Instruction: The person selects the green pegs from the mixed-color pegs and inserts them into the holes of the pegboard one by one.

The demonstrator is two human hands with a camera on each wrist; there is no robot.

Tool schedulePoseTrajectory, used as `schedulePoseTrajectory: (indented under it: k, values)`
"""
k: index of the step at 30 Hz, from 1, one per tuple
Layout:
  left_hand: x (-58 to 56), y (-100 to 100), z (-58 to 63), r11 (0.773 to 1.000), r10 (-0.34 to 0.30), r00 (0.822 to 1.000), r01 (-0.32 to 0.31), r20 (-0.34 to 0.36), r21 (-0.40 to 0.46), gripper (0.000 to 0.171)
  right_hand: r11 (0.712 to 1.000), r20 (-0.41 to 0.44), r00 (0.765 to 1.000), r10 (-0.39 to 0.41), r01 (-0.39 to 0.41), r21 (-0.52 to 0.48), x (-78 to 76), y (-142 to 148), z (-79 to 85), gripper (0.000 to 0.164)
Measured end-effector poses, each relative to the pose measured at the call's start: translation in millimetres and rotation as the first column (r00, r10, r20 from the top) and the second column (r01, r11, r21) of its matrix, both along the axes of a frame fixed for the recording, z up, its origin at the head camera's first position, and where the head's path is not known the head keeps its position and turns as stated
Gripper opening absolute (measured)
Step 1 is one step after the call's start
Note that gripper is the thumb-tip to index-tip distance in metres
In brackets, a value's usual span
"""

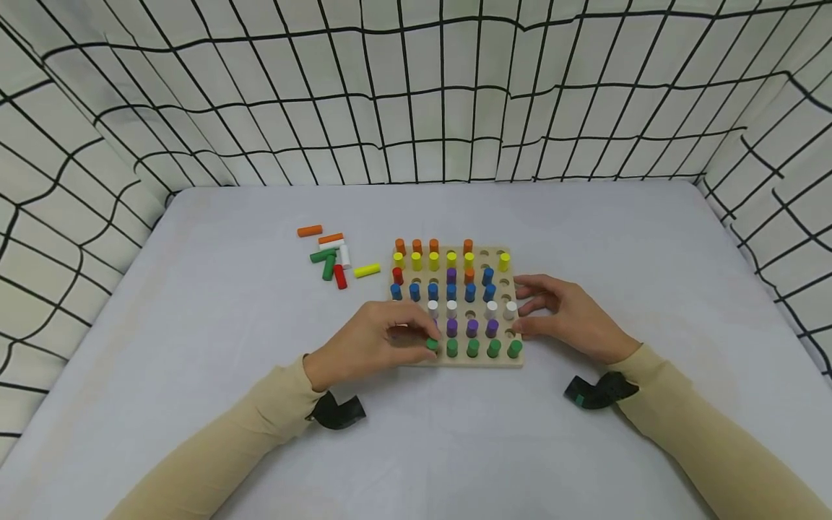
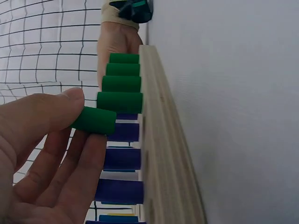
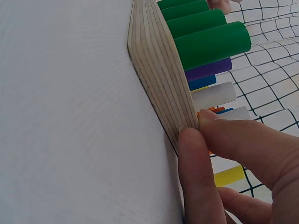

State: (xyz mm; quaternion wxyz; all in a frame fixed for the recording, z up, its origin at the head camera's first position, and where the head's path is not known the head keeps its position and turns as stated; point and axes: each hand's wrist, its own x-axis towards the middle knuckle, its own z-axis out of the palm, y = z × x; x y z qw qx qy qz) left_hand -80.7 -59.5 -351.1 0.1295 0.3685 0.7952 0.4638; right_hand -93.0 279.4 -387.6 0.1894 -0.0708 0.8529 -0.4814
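A pegboard [image 1: 484, 362] of pale wood lies on the table, with rows of coloured pegs standing in it. My left hand [image 1: 383, 336] pinches a green peg [image 2: 96, 120] between thumb and fingertips at the near-left part of the board. In the left wrist view this peg is tilted and stands out beyond the line of green pegs [image 2: 119, 102]. At the board's right side, my right hand [image 1: 565, 314] holds the edge, thumb and finger [image 3: 198, 163] against the layered wood. The left hand hides part of the board's left side.
Left of the board lie loose pegs: orange [image 1: 310, 231], green [image 1: 329, 267], white [image 1: 345, 256], red [image 1: 340, 276] and yellow [image 1: 367, 270]. White walls with a black grid [image 1: 442, 94] surround the table's back and sides. Dark bands [image 1: 601, 391] hang at both wrists.
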Motion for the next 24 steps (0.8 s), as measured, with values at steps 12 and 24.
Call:
schedulePoseTrajectory:
  k: [12,24]
  values:
    - [4.5,4.0,-2.0,0.996,0.007,0.983,-0.024,-0.183,-0.089,0.026,1.000,0.003,1.000,-0.003,0.003,0.016,-0.3,-0.3,0.5,0.080]
    - [8.4,6.8,-2.8,0.989,-0.023,0.954,-0.022,-0.299,-0.148,0.026,1.000,0.009,1.000,-0.006,0.006,0.014,-0.7,-0.7,-0.2,0.079]
